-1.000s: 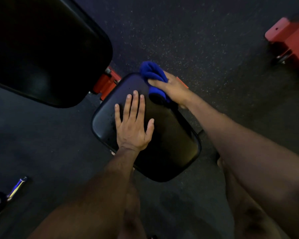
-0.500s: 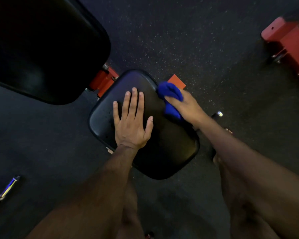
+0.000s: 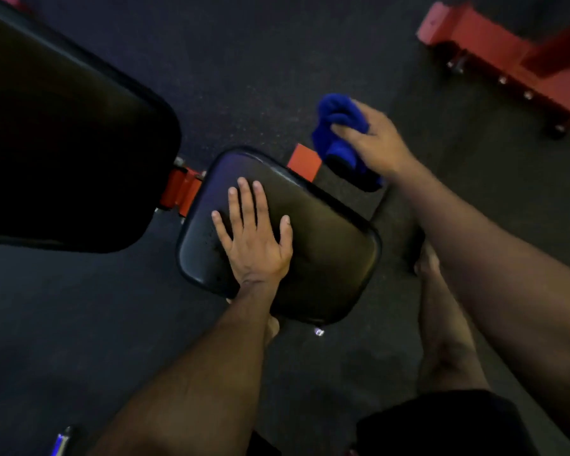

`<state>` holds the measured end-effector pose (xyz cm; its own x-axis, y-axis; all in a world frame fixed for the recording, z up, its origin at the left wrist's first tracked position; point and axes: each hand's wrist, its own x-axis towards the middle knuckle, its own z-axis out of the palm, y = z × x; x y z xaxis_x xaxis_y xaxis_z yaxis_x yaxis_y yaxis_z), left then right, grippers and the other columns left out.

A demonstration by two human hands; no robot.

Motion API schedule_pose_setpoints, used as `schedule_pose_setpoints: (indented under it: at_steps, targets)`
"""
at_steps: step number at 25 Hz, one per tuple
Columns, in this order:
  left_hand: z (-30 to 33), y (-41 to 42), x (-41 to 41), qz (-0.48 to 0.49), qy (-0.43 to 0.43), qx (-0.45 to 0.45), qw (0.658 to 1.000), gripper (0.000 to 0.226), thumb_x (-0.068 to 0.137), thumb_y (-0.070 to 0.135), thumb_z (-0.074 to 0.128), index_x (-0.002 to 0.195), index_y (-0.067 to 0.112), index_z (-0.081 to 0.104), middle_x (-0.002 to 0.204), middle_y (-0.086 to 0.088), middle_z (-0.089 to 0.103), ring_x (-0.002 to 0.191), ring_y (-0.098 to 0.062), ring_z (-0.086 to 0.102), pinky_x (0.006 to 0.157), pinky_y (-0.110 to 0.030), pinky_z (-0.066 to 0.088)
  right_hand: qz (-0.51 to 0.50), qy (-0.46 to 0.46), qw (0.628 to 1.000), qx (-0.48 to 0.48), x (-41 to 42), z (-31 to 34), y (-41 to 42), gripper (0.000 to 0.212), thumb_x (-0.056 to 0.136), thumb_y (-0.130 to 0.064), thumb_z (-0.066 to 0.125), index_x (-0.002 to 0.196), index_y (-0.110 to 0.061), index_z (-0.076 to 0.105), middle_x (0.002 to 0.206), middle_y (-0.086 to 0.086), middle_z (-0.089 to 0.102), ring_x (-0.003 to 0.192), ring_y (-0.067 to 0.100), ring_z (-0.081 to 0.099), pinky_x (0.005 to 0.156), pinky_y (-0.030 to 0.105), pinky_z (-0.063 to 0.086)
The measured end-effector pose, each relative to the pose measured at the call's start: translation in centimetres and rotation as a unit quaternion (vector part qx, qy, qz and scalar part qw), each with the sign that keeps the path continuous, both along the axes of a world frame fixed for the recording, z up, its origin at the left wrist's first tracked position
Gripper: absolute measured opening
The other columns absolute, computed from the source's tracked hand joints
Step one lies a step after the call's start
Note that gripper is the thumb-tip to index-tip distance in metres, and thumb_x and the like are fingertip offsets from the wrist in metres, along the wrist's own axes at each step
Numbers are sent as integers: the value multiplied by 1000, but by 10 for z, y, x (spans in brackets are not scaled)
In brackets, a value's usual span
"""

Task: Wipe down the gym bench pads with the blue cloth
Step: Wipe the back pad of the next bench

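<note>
The black seat pad [image 3: 329,251] of the bench lies in the middle of the view. My left hand [image 3: 254,238] rests flat on its left half, fingers spread. The larger black back pad [image 3: 63,143] fills the upper left, joined by a red frame bracket [image 3: 181,190]. My right hand [image 3: 374,139] grips the bunched blue cloth [image 3: 334,126] off the pad, above the floor beyond the seat's far right edge.
A red frame tab [image 3: 303,162] sticks out past the seat's far edge. Red equipment with bolts [image 3: 507,57] stands at the upper right. A shiny metal object [image 3: 61,441] lies at the bottom left. My bare legs and dark shorts are at the lower right on dark rubber flooring.
My right hand slid the cloth along the seat's far edge to the right and has now lifted it off the pad. My left hand stayed flat on the seat.
</note>
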<state>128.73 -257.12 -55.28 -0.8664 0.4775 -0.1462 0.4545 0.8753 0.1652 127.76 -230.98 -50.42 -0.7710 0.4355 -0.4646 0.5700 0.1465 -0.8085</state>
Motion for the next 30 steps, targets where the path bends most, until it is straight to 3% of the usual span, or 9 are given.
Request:
schedule_pose_setpoints:
  at_steps: [4,8,11,14,17,21,26,28,30]
  targets:
    - [0,-2,2,-5,6,-2,1000,75,100,54,34,164,18,16,171,-8,14,158,-26,12,125,-60,10,-217,-50,974,35,130,28,-13,36,97,-11,60,132,-5,59,119,1,63,93,-11,57,90,7,40]
    - [0,-2,1,-3,2,4,1000,77,99,56,36,164,20,15,171,-8,15,158,-27,12,124,-61,9,-299,-55,953,10,186,16,-61,34,97,-11,59,131,-5,59,122,5,64,108,5,57,98,17,42]
    - [-2,-4,2,2,10,-3,1000,80,96,59,38,164,22,16,171,-8,15,158,-28,13,124,-61,9,-212,-40,976,-36,165,-12,-74,36,95,-13,64,130,-9,61,126,5,64,116,13,59,106,26,41]
    - [-7,-4,2,-6,31,-3,1000,78,96,58,39,163,24,17,171,-8,16,158,-28,14,123,-60,8,-61,-48,994,-73,131,-34,-58,30,93,-25,67,123,-25,66,109,-13,69,101,-2,62,96,20,44]
    - [-6,-1,2,1,34,-5,999,75,98,56,36,164,25,18,171,-7,15,158,-27,13,124,-61,9,-161,-13,980,-113,138,-36,-67,24,94,-24,66,118,-23,67,95,-22,67,86,-16,58,81,7,42]
    - [-7,-1,8,3,48,-15,999,72,100,53,31,164,24,17,172,-6,13,158,-26,11,125,-61,9,-432,23,897,-90,187,-40,-162,46,95,-29,61,139,-16,53,134,-5,59,122,-2,53,109,22,38]
    - [-12,0,8,-4,71,-17,997,70,100,51,30,163,23,20,171,-5,17,158,-26,14,124,-60,9,-409,-62,910,19,203,-18,-283,66,93,-42,47,144,-64,10,154,-12,24,144,12,28,116,10,9]
    - [-13,-1,8,-6,74,-16,997,70,100,50,29,164,24,19,171,-4,16,158,-26,13,124,-61,9,-418,22,907,38,202,-36,-250,60,95,-31,50,149,-44,29,153,-7,35,144,13,33,120,26,21]
    - [-15,-1,8,-9,72,-15,997,69,100,49,29,164,24,19,172,-4,15,158,-26,13,124,-61,9,-409,69,909,48,189,-58,-181,48,95,-24,54,142,-17,49,141,-2,51,133,6,45,116,22,30]
